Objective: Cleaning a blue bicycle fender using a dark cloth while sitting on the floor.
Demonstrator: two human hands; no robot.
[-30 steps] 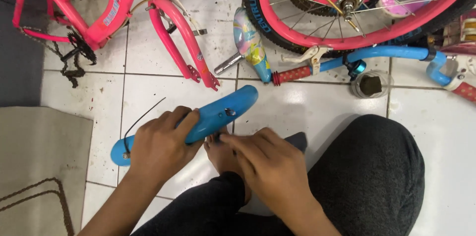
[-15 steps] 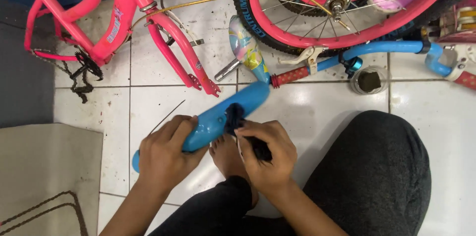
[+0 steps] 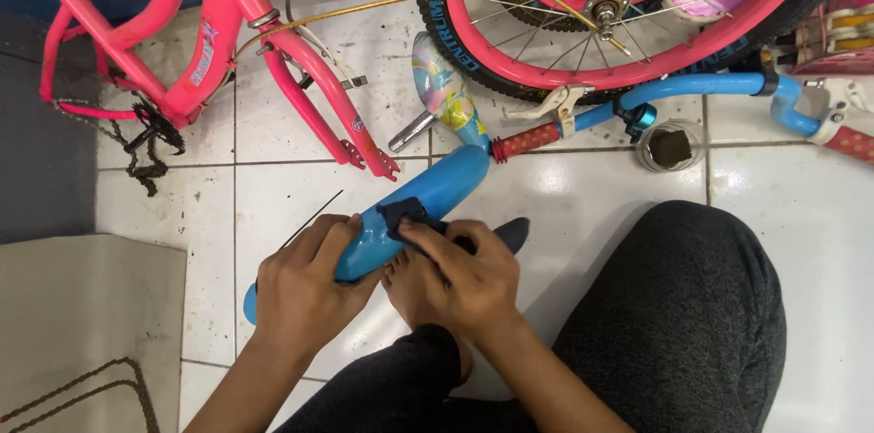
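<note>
The left hand grips the blue fender, which lies slantwise on the floor tiles just near of the pink frame. The right hand has its fingers pinched on a dark bracket atop it. The smooth curved fender could roll or slide on the tiles, and the bracket could slip off.

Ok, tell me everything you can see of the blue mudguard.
The blue mudguard is a long, curved, glossy strip, plastic by its look, lying slantwise over the white tiled floor. The left hand grips its lower half; the right hand presses a small dark piece onto its middle. Its lower tip shows beyond the left hand.
</note>
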